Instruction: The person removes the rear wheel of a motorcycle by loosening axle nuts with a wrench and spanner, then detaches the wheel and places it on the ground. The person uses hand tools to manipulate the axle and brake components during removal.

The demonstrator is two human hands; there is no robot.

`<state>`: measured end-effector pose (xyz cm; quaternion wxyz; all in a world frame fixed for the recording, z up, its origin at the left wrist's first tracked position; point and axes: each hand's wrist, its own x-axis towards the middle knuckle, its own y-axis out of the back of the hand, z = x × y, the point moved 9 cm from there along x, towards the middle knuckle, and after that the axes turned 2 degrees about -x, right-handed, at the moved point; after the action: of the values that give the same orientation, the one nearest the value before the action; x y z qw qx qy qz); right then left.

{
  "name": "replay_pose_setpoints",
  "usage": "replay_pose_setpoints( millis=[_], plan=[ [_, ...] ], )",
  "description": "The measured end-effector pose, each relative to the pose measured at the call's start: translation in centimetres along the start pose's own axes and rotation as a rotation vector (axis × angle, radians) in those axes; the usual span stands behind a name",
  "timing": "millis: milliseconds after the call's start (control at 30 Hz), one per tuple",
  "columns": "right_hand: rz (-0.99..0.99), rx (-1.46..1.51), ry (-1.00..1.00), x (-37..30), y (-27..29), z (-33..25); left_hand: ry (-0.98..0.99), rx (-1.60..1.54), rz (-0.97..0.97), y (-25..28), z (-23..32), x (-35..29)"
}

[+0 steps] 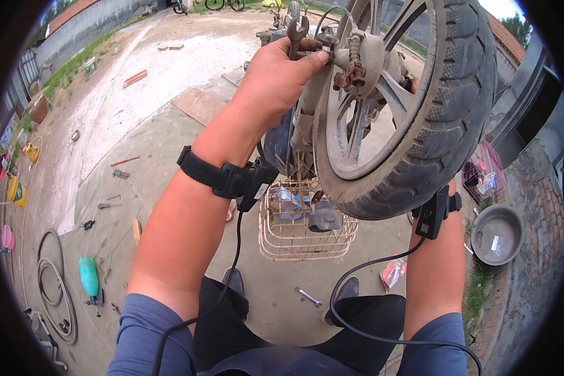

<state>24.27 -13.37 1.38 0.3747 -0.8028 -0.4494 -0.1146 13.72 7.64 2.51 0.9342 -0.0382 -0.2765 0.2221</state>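
One wrench [296, 32] in left hand [276, 78], beside axle [343, 59].

Person wearing blue-grey short sleeves and black wrist units

A black strap with a boxy black sensor [247, 180] is circling each wrist, black cables [357, 276] are trailing down, and dark trousers [357, 319] are covering the legs.

The right hand is hidden behind the tyre [432, 125]; only its forearm shows below the wheel. The fingertips of the left hand [276, 78] are covered by the wrench [294, 34] and the axle parts, so the grip is unclear. The top of the wheel is cut by the picture edge. Things inside the wire basket [301, 229] are too blurred to name
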Motion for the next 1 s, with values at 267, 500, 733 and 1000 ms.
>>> replay_pose_setpoints(
  millis=[267, 500, 733, 1000],
  plan=[
    [0.084, -0.081, 0.008, 0.0, 0.5, -0.2, 0.052, -0.011, 0.075, 0.6, -0.2, 0.5],
    [0.173, -0.155, 0.002, 0.0, 0.8, -0.2, 0.076, 0.031, 0.132, 3.3, -0.8, -0.6],
    [0.257, -0.215, -0.022, 0.1, 0.7, 0.1, 0.243, 0.508, -0.067, 8.0, -6.9, -5.7],
    [0.33, -0.271, -0.048, 0.0, 0.9, -0.2, 0.521, 0.776, -0.186, 11.6, -11.0, -12.0]
  ],
)
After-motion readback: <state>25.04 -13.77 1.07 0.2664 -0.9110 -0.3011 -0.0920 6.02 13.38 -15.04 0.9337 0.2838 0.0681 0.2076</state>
